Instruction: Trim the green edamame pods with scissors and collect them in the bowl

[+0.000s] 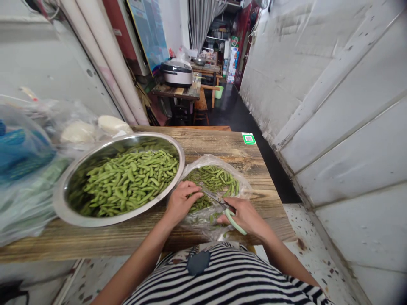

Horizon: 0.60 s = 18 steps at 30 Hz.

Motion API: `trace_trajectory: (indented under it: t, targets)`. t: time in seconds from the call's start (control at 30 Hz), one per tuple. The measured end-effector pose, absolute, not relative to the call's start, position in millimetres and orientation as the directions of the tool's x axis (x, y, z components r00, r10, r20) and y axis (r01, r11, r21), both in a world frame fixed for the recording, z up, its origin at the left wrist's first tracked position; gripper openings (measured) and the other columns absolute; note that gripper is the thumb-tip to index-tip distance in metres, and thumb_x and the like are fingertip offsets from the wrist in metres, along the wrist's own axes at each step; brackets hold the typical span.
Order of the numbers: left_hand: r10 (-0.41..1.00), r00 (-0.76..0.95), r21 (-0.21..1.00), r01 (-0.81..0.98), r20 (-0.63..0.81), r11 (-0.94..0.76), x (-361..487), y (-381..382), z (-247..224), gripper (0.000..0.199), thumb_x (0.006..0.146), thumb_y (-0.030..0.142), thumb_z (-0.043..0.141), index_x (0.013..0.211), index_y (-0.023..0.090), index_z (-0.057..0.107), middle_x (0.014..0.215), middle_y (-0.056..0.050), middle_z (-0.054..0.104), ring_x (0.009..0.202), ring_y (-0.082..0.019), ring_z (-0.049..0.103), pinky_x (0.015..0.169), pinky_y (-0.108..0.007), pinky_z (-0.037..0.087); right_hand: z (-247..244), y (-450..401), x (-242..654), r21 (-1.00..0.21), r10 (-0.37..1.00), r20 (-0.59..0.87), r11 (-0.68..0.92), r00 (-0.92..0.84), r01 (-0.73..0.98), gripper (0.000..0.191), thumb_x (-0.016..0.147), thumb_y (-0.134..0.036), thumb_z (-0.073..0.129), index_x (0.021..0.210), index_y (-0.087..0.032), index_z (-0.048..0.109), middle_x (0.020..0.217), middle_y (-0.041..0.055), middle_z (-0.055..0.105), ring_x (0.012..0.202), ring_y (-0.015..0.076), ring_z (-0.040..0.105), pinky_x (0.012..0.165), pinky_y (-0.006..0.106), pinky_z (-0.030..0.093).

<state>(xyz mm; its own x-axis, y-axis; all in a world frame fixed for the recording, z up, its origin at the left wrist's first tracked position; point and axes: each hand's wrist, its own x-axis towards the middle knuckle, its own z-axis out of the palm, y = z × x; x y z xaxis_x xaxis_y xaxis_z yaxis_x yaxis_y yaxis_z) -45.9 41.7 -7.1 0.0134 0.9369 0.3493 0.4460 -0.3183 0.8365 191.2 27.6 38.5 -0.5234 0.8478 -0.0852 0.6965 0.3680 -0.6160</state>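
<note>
My right hand [246, 216] grips scissors [233, 221] by their pale green handles, with the metal blades pointing up and left. At the blade tips, my left hand [183, 200] pinches an edamame pod, mostly hidden by the fingers. Beneath both hands lies a clear plastic bag [244, 186], spread open on the wooden table [219, 142], with many green edamame pods [216, 176] on it. Left of my left hand stands a wide steel basin [182, 159] holding a large heap of edamame pods [133, 180].
Plastic bags [25, 169], one with blue contents, and pale wrapped lumps [111, 125] crowd the table's left end. A green QR-code card [248, 138] is at the far right corner. Beyond, a rice cooker [177, 73] sits on another table; a white wall [343, 106] runs along the right.
</note>
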Motion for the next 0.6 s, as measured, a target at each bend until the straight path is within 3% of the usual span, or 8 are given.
trace_trajectory:
  t: [0.17,0.47,0.6]
  targets:
    - [0.931,0.026,0.824,0.456,0.365,-0.336,-47,40,-8,0.011,0.075,0.028,0.067,0.081,0.021,0.074,0.081,-0.003,0.065,0.081,-0.017,0.058,0.077,-0.03,0.045,39,27,192,-0.653,0.837,-0.095,0.357,-0.54,0.668,0.036,0.079,-0.048,0.061,0.096,-0.017,0.065,0.074,0.0032,0.063,0.065,0.0163,0.053,0.059,0.022,0.035]
    - [0.939,0.019,0.859,0.398,0.344,-0.323,-45,38,-9,0.011,0.074,0.028,0.068,0.08,0.02,0.074,0.08,-0.003,0.064,0.079,-0.016,0.058,0.076,-0.03,0.045,33,26,192,-0.478,0.867,-0.045,0.417,-0.496,0.773,0.034,0.078,-0.049,0.062,0.088,-0.017,0.065,0.071,0.0041,0.063,0.06,0.0145,0.052,0.055,0.022,0.03]
    - [0.945,-0.024,0.88,0.373,0.325,-0.293,-44,39,-10,0.013,0.072,0.029,0.07,0.081,0.021,0.075,0.081,-0.003,0.063,0.08,-0.016,0.058,0.076,-0.029,0.045,26,26,190,-0.495,0.881,-0.044,0.391,-0.472,0.776,0.03,0.079,-0.046,0.062,0.081,-0.016,0.066,0.068,0.005,0.065,0.062,0.0156,0.055,0.058,0.022,0.033]
